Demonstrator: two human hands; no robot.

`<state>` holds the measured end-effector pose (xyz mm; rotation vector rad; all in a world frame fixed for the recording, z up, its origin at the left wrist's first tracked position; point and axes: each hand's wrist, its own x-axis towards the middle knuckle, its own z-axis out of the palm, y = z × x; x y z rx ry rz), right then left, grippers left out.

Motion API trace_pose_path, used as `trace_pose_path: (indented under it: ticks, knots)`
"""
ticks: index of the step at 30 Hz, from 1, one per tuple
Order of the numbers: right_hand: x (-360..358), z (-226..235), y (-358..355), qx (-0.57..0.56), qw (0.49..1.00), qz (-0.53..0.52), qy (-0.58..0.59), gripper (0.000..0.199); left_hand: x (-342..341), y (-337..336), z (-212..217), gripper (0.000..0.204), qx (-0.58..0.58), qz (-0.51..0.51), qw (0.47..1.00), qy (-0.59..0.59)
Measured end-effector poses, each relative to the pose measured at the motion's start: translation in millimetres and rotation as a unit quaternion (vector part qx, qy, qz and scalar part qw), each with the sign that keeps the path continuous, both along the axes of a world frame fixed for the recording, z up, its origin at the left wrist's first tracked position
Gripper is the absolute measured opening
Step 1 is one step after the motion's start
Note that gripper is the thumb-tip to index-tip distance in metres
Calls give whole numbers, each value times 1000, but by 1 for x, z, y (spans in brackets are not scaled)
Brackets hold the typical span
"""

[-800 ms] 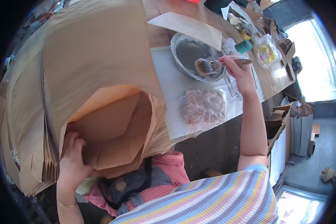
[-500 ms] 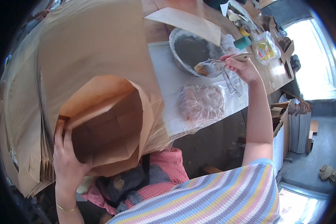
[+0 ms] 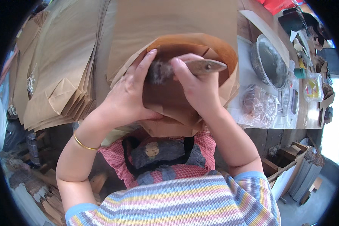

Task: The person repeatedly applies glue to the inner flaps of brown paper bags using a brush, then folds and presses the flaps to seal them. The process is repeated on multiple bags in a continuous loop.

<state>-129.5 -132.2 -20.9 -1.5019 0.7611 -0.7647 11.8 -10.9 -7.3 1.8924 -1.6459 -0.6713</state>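
Head view, looking down. The left hand point(image 3: 130, 96) grips the near wall of an open brown paper bag point(image 3: 177, 86), thumb underneath and fingers curled over the rim into the mouth. The right hand point(image 3: 197, 88) is clenched around the wooden handle of a brush point(image 3: 205, 67); the handle tip points right, and the brush's pale, blurred bristle end lies inside the bag, just beside the left hand's fingers. The bag lies on the table point(image 3: 252, 86) with its mouth turned toward the person, its lower edge hanging over the table's near edge above a red checked apron point(image 3: 165, 158). It rests on a flat sheet of the same brown paper. Left of it, a fanned stack of folded paper bags point(image 3: 56, 75) covers the table. To the right, well apart from both hands, a round metal bowl point(image 3: 269, 62) stands on a white sheet point(image 3: 245, 101), with a clear plastic bag point(image 3: 258, 105) of brownish contents just before it. A gold bangle point(image 3: 83, 143) circles the left wrist.
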Motion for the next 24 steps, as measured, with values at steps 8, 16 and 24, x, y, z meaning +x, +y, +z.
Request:
trace_pose_path:
  ticks: [8,16,24]
  knots:
    - [-33,20,6,1,998,26,56,14,-2,-4,-2,116,26,17,1000,2]
    - [-85,19,-40,-221,943,-15,249,12,-4,-7,-6,111,21,2,998,-60]
    - [-114,73,-50,-238,961,121,68,12,9,-5,7,52,86,-72,979,-169]
